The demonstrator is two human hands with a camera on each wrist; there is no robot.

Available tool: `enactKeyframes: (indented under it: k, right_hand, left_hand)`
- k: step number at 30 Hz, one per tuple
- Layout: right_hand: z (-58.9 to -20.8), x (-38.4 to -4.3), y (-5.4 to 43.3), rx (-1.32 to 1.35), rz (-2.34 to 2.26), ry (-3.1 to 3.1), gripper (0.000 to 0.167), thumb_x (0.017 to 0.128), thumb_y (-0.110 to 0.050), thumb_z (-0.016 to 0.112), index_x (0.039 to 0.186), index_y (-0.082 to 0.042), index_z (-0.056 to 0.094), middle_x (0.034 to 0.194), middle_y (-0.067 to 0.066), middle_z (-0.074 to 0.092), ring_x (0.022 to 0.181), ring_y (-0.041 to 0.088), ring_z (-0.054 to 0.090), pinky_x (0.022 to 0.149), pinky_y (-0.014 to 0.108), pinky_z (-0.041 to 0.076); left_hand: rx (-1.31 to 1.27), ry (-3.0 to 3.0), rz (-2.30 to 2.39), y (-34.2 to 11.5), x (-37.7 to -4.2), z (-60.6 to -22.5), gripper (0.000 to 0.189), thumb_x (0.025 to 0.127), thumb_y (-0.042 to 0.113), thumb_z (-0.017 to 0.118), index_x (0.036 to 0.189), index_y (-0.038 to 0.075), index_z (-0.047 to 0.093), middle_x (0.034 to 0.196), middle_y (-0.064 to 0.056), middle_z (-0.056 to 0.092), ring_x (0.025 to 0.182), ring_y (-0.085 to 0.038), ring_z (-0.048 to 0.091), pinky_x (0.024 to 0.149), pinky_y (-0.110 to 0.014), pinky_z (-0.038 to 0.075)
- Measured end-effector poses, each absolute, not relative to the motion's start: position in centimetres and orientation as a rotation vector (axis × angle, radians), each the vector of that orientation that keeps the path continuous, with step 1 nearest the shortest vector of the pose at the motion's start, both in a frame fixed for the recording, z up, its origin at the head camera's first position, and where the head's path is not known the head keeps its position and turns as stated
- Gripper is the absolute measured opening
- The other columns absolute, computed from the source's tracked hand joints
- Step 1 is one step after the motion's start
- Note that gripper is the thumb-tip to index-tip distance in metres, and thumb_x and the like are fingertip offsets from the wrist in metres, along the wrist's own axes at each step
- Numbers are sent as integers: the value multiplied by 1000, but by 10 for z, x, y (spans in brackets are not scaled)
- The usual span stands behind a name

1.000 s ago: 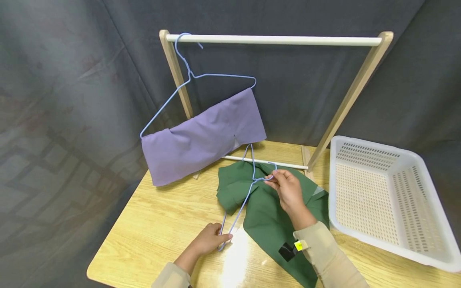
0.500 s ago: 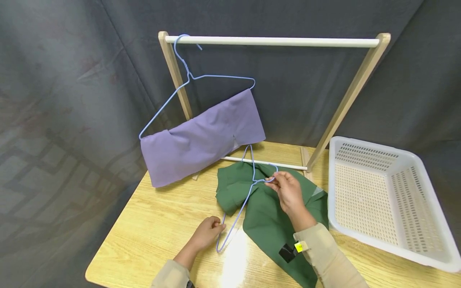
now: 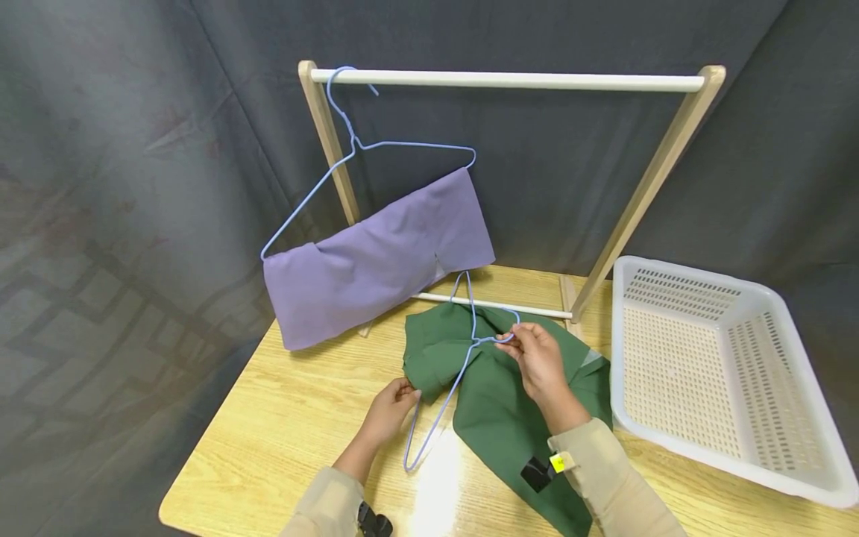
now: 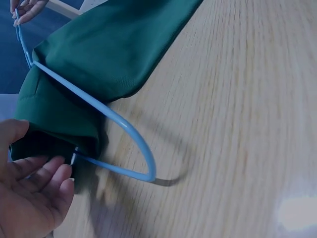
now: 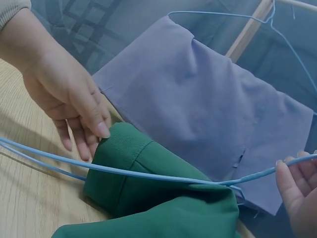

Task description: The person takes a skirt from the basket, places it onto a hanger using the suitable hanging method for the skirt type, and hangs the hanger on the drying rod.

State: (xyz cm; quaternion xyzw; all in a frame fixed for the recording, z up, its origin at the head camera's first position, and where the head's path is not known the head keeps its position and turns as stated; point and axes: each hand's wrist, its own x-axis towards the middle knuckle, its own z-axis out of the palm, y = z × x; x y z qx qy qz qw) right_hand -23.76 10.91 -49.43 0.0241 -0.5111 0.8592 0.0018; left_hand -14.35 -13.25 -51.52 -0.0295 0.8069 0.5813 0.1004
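Observation:
My right hand [image 3: 540, 362] pinches the hook of a light-blue wire hanger [image 3: 459, 377], which lies tilted over a green garment [image 3: 496, 418] on the table. One stitched end of the garment is folded over the hanger's bottom bar. At that folded end is my left hand [image 3: 388, 412], its thumb touching the cloth edge in the left wrist view and its fingers [image 4: 47, 178] loosely bent below the fold's opening. The right wrist view shows the left thumb [image 5: 101, 126] at the corner of the green cloth [image 5: 133, 168]. Part of the bar is hidden inside the fold.
A wooden rack with a white rail [image 3: 510, 79] stands behind. From its left end hangs another blue hanger [image 3: 305, 195] with a folded purple garment [image 3: 382, 261] on it. A white perforated basket [image 3: 678, 444] stands at the right of the wooden table [image 3: 268, 447].
My left hand has let go of the hanger's near corner and moved up to the folded end of the green garment. My right hand stays on the hook.

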Motion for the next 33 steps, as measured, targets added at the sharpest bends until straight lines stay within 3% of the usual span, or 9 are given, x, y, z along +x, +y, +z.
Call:
enactKeyframes:
  k: [7,9,16,20,25,29,31,33]
  right_hand:
    - [-441,-211,97,-83,2601,-1751,11,88,-2,40,79,-3,45,68,4,54,66,12,57,68,26,49]
    - [-442,-211,99,-69,2627,-1709,12,88,-1,40,78,-3,47,68,4,55,66,13,58,68,26,49]
    - [-495,-236,115,68,2629,-1698,11,87,-13,51,83,-3,48,74,6,57,72,16,59,70,30,48]
    - [-513,-245,121,84,2669,-1650,12,87,-14,52,84,-3,50,75,8,58,73,17,59,70,29,48]
    - [-475,-225,111,89,2612,-1667,13,86,-14,52,80,-3,49,70,5,57,69,14,58,68,26,48]
    - [-449,-215,106,48,2628,-1667,11,88,-8,48,77,-5,48,68,4,57,67,12,58,67,24,48]
    - [-444,-214,106,15,2651,-1668,11,89,-3,44,78,-3,48,67,4,57,66,12,58,67,24,48]
    - [-437,-212,104,-54,2629,-1714,11,89,-2,42,79,-3,47,66,3,57,65,11,58,68,25,48]
  left_hand:
    - [-102,2368,1816,-130,-148,-511,43,88,29,49,114,-5,46,102,-11,52,95,-25,49,80,-36,42]
    - [-110,2361,1828,-130,-149,-511,41,88,29,49,112,-4,47,101,-10,52,94,-24,50,79,-36,43]
    - [-135,2335,1890,-130,-151,-508,31,86,26,52,98,-2,50,91,-7,51,83,-21,48,73,-38,43]
    - [-174,2329,1916,-128,-153,-506,32,85,25,54,99,-4,50,90,-7,49,82,-18,45,72,-34,42]
    - [-228,2356,1947,-123,-157,-502,24,86,21,53,93,-2,49,80,-4,46,77,-16,44,66,-28,40]
    - [-215,2333,2012,-121,-159,-498,16,89,15,48,81,3,41,65,-1,35,69,-16,41,71,-36,42]
    - [-199,2301,2047,-120,-160,-495,16,90,13,44,80,5,37,63,0,31,68,-14,40,77,-40,42]
    - [-192,2276,2074,-120,-160,-493,15,91,12,42,80,5,34,62,0,31,63,-14,37,76,-41,42]
